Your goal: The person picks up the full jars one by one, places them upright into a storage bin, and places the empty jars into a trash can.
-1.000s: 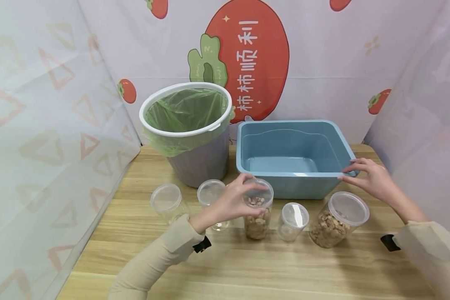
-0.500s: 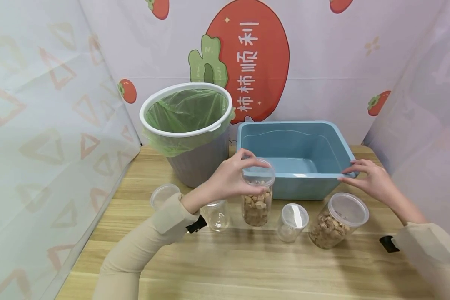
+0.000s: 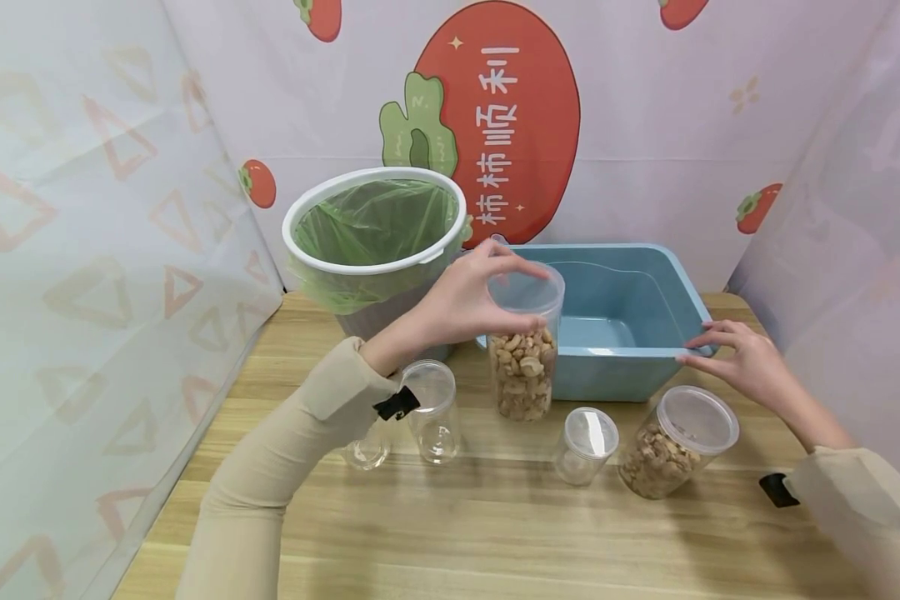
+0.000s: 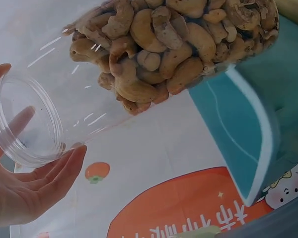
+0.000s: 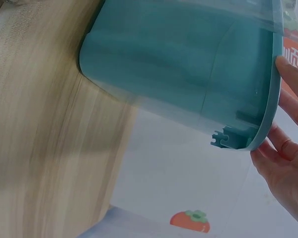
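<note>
Wide grip — left hand holding cashew jar, right hand pinching blue bin.

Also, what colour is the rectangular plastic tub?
The tub is muted teal-blue, showing best in the head view.
</note>
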The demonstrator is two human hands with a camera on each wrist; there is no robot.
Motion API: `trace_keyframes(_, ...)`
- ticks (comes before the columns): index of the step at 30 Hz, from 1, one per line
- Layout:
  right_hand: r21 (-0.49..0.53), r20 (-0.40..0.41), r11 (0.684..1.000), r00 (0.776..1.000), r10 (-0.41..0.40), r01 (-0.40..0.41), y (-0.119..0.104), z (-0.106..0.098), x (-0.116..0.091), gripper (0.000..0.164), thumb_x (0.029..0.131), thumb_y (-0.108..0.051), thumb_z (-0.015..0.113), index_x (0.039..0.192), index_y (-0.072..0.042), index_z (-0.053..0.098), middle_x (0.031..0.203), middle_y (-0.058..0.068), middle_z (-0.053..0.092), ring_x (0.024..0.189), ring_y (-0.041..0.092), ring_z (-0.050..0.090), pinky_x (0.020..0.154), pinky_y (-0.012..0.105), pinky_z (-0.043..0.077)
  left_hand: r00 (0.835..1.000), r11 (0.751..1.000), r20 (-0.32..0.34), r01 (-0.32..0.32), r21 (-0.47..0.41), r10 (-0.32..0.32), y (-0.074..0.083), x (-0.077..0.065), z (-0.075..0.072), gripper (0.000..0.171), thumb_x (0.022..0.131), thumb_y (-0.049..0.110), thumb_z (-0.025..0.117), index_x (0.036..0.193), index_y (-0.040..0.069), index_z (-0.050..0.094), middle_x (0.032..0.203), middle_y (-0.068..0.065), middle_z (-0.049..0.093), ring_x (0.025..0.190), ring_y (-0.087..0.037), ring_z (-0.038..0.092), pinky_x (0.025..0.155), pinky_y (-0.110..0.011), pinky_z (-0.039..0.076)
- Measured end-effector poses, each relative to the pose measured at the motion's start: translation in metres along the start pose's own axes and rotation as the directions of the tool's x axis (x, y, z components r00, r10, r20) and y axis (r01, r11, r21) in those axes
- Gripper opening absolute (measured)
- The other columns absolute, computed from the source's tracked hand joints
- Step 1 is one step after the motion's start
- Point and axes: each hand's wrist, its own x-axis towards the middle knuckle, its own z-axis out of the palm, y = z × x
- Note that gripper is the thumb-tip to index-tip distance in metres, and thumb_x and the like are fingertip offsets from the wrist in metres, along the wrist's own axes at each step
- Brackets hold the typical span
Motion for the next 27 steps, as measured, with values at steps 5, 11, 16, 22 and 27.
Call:
trace_keyframes(5,0.006,-0.007,1.0,1.0,0.002,-0.002,-0.001,0.0,0.001,0.017,0.071,-0.015,0.073,0.08,-0.002,0.067,0.103,0.027,0.053,0.096,0.044,0.045,0.068,0.054,0.035,1.0,1.0,-0.022,0.02,-0.02,-0.021,0.002,0.021,-0.014,0.04,0.069,0.033,0.073,0.105,0.019,0.065,0.099,-0.001,0.051,0.092,-0.01,0.044,0.073,-0.025,0.042)
trace_keyframes(11,0.014,-0.004,1.0,1.0,0.018,-0.018,-0.001,0.0,0.0,0.016,0.071,-0.014,0.073,0.08,-0.002,0.067,0.104,0.028,0.052,0.097,0.044,0.045,0.069,0.054,0.034,0.998,0.998,-0.042,0.053,0.013,-0.053,0.001,0.045,-0.024,0.042,0.069,0.038,0.071,0.107,0.021,0.064,0.098,0.003,0.053,0.092,-0.009,0.043,0.072,-0.024,0.04)
trace_keyframes(16,0.027,0.011,0.999,1.0,0.026,-0.027,-0.001,0.0,0.0,0.015,0.072,-0.014,0.072,0.08,-0.002,0.067,0.105,0.028,0.052,0.098,0.044,0.043,0.069,0.055,0.034,0.996,0.995,-0.044,0.08,0.062,-0.078,-0.006,0.062,-0.024,0.044,0.07,0.04,0.07,0.11,0.022,0.062,0.101,0.002,0.053,0.094,-0.009,0.042,0.074,-0.023,0.039)
trace_keyframes(22,0.039,0.03,0.998,0.999,0.038,-0.039,-0.002,-0.001,0.001,0.016,0.073,-0.016,0.072,0.081,-0.003,0.067,0.105,0.028,0.052,0.1,0.045,0.042,0.071,0.055,0.033,0.99,0.985,-0.031,0.142,0.102,-0.14,-0.019,0.08,-0.016,0.046,0.072,0.043,0.068,0.112,0.023,0.06,0.105,0.001,0.052,0.099,-0.011,0.042,0.076,-0.024,0.039)
trace_keyframes(27,0.051,0.051,0.997,0.997,0.06,-0.062,-0.003,-0.004,0.001,0.017,0.073,-0.016,0.071,0.082,-0.002,0.067,0.107,0.028,0.051,0.101,0.045,0.041,0.072,0.056,0.032,0.982,0.976,-0.016,0.187,0.11,-0.186,-0.031,0.091,-0.003,0.047,0.072,0.043,0.068,0.113,0.023,0.06,0.104,0.003,0.053,0.097,-0.01,0.042,0.075,-0.024,0.04)
